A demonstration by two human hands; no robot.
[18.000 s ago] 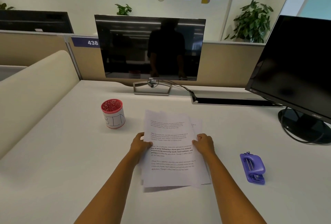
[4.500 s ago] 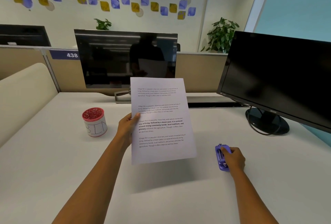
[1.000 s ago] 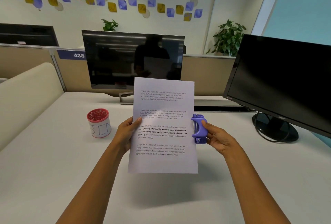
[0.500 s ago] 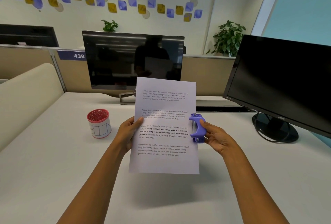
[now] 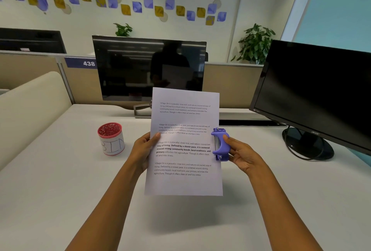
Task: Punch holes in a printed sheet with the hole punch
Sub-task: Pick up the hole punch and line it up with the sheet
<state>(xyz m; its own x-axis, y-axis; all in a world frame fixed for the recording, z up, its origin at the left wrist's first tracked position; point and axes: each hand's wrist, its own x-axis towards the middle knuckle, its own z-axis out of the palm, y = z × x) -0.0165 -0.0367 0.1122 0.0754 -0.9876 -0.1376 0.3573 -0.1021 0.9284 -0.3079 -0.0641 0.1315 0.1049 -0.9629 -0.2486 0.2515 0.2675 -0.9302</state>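
A printed sheet (image 5: 184, 182) with several paragraphs of text is held upright above the white desk. My left hand (image 5: 143, 150) grips its left edge at mid-height, thumb on the front. A purple hole punch (image 5: 220, 143) sits over the sheet's right edge at mid-height. My right hand (image 5: 242, 153) holds the punch from the right side, thumb on top and fingers behind it.
A red-rimmed white cup (image 5: 111, 138) marked BIN stands on the desk (image 5: 60, 200) to the left. A dark monitor (image 5: 148, 68) stands behind the sheet and a second one (image 5: 319, 92) at the right, its round base and cable on the desk.
The punch has slid left onto the sheet's right edge during the last second. Earlier I lifted one sheet from the stack with my left hand and picked the punch off the desk.
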